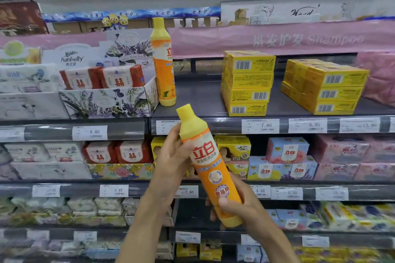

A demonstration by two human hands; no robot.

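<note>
Right now both hands are closed on one dish-soap bottle (pixel 206 156), held in the air in front of the shelving at the height of the second tier. The left hand (pixel 171 157) wraps the shoulder just under the yellow cap, fingers behind and out of sight. The right hand (pixel 239 207) cups the base, its thumb laid across the lower front of the label. The bottle leans, cap up and to the left, base down and to the right.

As I see it, the weak point is the grip itself. The plastic looks smooth and the body tapers, so if either hand lets go before the other has tightened, the bottle could swing about the remaining hand and slide out.

Further out, a second bottle (pixel 163 64) of the same kind stands upright on the dark shelf (pixel 203 100), just beside the floral carton (pixel 109 100). It is tall and narrow. If the held bottle is bound for the bare spot to its right, a knock from the base or from a knuckle could tip it forward off the shelf edge.

The price rail (pixel 265 126) juts out between the hands and that spot, so a low approach could catch the base on it. The pink banner (pixel 277 38) above limits headroom for the cap. The yellow boxes (pixel 248 83) sit well to the right and look safe.
</note>
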